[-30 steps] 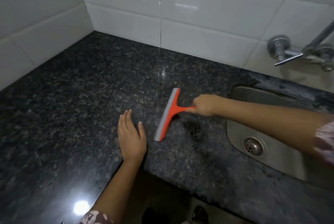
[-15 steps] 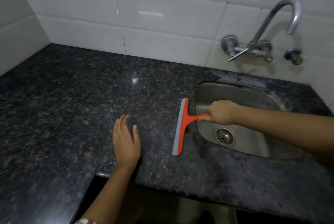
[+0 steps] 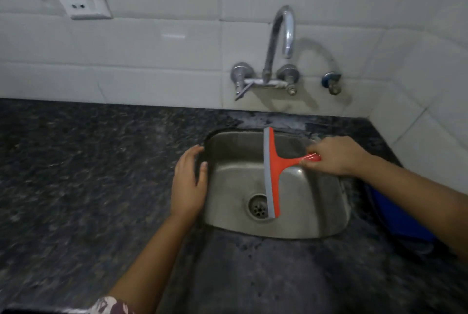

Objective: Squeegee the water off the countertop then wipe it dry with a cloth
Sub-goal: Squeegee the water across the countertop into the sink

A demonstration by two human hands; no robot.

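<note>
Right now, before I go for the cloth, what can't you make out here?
Head view only.
- Cloth: none in frame.
- Blue thing beside the sink: mostly hidden under the right forearm, unidentifiable.
- Countertop: dark and blurred, so wet or dry is unclear.
- Squeegee handle end: covered by the right hand's grip.

Speckled stone countertop (image 3: 76, 174), brushed metal sink (image 3: 316, 212), glossy plastic squeegee (image 3: 274, 164)
</note>
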